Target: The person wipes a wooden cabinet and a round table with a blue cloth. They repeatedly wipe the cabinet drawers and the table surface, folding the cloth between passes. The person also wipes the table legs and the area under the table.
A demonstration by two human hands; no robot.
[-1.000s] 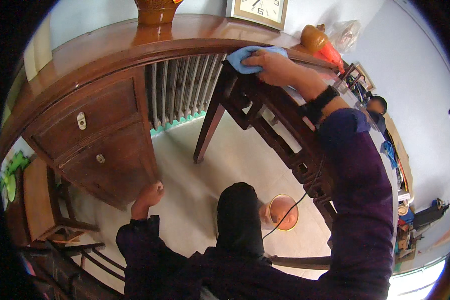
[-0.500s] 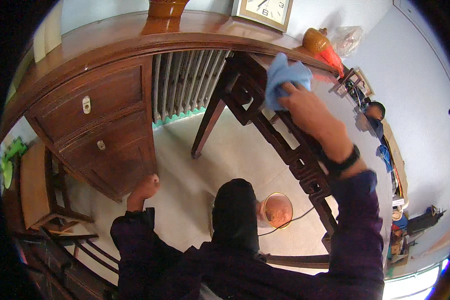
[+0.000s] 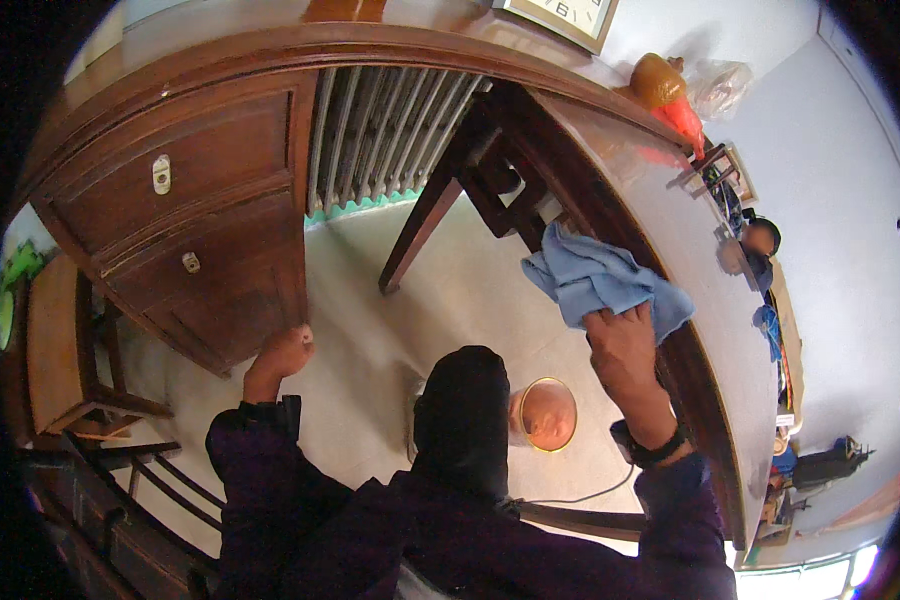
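Observation:
My right hand (image 3: 625,355) grips a crumpled blue cloth (image 3: 605,275) against the front edge of a dark wooden table (image 3: 715,445) with a carved fretwork apron and a pale, glossy top. The cloth drapes over my fingertips and hides them. My left hand (image 3: 282,350) is curled closed low on the left, with nothing visible in it, near the lower corner of a brown wooden cabinet (image 3: 210,290) with two panelled fronts and pale pulls. I cannot tell whether it touches the cabinet.
A radiator (image 3: 385,130) stands behind the gap. The long wooden top (image 3: 200,40) carries a clock (image 3: 555,20) and brown jar (image 3: 660,85). Around me are a stool (image 3: 55,345), dark chair (image 3: 110,520), copper-coloured bin (image 3: 542,415), cord (image 3: 580,495) and, at the right, another person (image 3: 758,250).
My right hand has moved with the blue cloth from the table's far corner toward me along its edge. My left hand stays curled, appearing slightly higher in view.

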